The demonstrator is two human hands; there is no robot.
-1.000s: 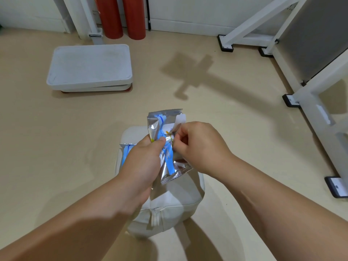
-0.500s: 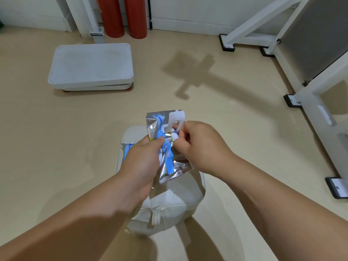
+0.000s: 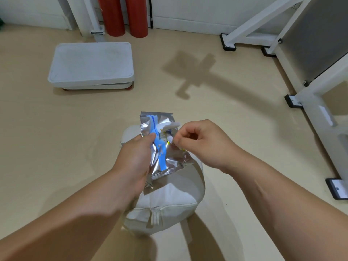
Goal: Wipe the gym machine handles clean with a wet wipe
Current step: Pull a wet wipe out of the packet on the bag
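Premises: an indoor gym or exercise room. Evidence as follows. A white steel machine frame (image 3: 318, 95) with black rubber feet stands along the right side, carrying a grey padded panel (image 3: 316, 34). A white step platform (image 3: 90, 63) lies on the beige floor (image 3: 56, 138). Two red cylindrical rollers (image 3: 124, 14) stand upright against the white wall. A pale upholstered seat pad (image 3: 169, 204) sits directly below the camera.

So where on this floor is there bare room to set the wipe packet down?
Bare floor lies wide open left of the cushion, below the white platform. Another free patch runs between the cushion and the white machine frame. It is crowded right under both hands, where the packet hangs over the cushion.
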